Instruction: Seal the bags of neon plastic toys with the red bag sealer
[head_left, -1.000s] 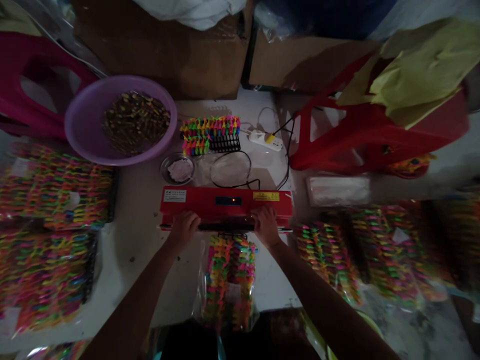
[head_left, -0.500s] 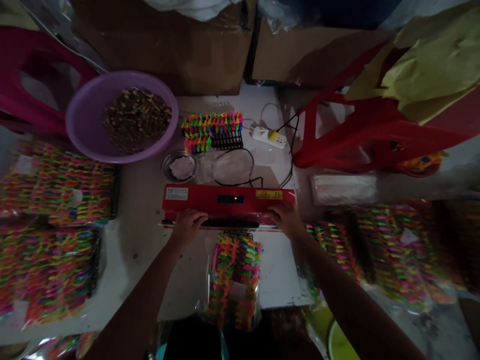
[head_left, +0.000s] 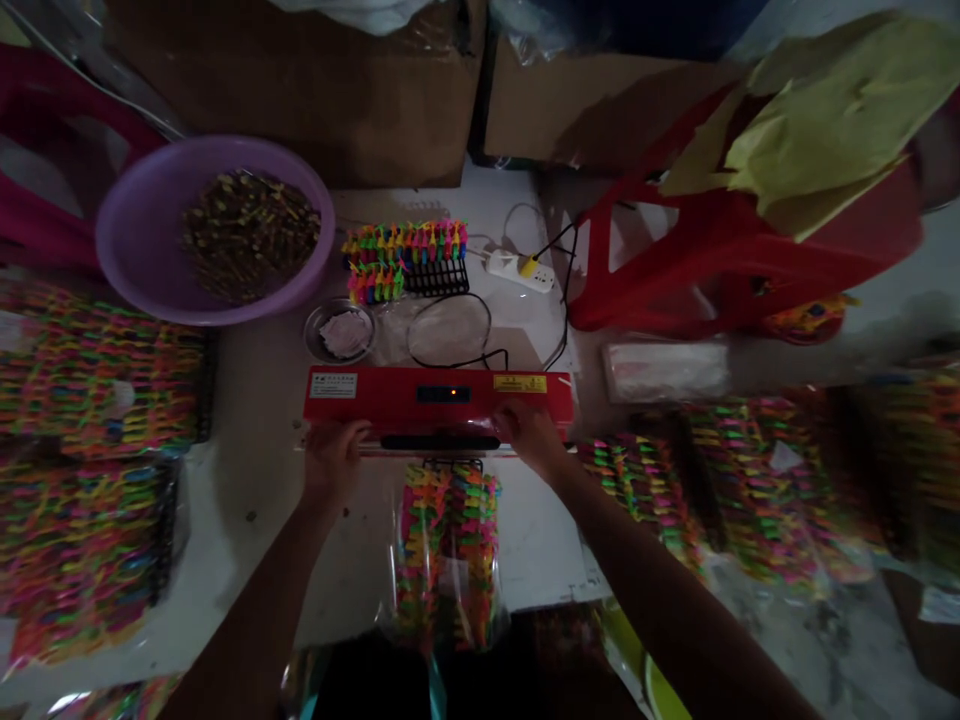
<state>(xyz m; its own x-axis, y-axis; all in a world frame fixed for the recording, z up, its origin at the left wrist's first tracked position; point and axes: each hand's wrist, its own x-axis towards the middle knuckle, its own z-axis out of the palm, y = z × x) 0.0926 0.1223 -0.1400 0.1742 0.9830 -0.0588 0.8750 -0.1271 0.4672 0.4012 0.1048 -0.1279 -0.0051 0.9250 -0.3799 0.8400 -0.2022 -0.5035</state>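
A long red heat sealer [head_left: 397,405] with a black strip along its front lies across the white table. In front of it is a clear plastic bag [head_left: 448,560] filled with rows of small, bright multicoloured plastic pieces on black racks. The bag's far end reaches up over the sealer's front, where thin film glints. My left hand [head_left: 332,465] is at the sealer's front left, fingers bent and closed at the film's edge. On the right, my right hand [head_left: 531,437] rests over the sealer with thumb and fingers pinched at the film. Its fingertips are dim.
A purple basin [head_left: 124,255] of brownish small parts stands back left, near a metal bowl [head_left: 309,335]. Behind the sealer lie a partly filled rack [head_left: 435,278], a power strip [head_left: 540,275] and cables. Filled bags [head_left: 112,380] flank both sides; a red stool [head_left: 675,280] stands right.
The whole view has shifted, so the scene sits slightly further left. My right hand has moved inward along the sealer, and my left hand's fingers have drawn a little left.
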